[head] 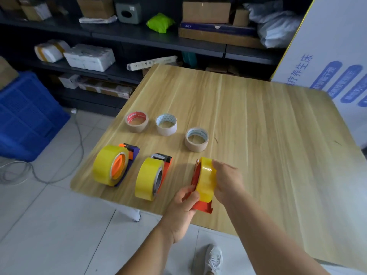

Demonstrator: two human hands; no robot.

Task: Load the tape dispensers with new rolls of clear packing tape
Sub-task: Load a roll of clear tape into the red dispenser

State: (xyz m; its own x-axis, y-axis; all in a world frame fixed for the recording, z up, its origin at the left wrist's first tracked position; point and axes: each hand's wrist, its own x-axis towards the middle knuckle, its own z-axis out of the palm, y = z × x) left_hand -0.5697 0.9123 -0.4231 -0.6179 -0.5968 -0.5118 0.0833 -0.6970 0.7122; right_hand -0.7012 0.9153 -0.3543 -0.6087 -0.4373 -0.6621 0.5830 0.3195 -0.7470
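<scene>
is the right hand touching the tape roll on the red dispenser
Touching. The head view shows the right hand with fingers wrapped over the tape roll on the red dispenser.

head cam | 1 view, worn on the person's head | faces forward and down over the tabletop (248, 120) near edge | close to both hands, wide-angle | shelves (139, 36) beyond the tabletop's far side

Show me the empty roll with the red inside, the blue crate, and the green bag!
Empty cardboard tape core with red inner lining (136, 121): head view, on its outer wall.
Blue plastic crate (25, 118): head view, on its side wall.
Bright green plastic bag (160, 23): head view, on its middle.
</scene>
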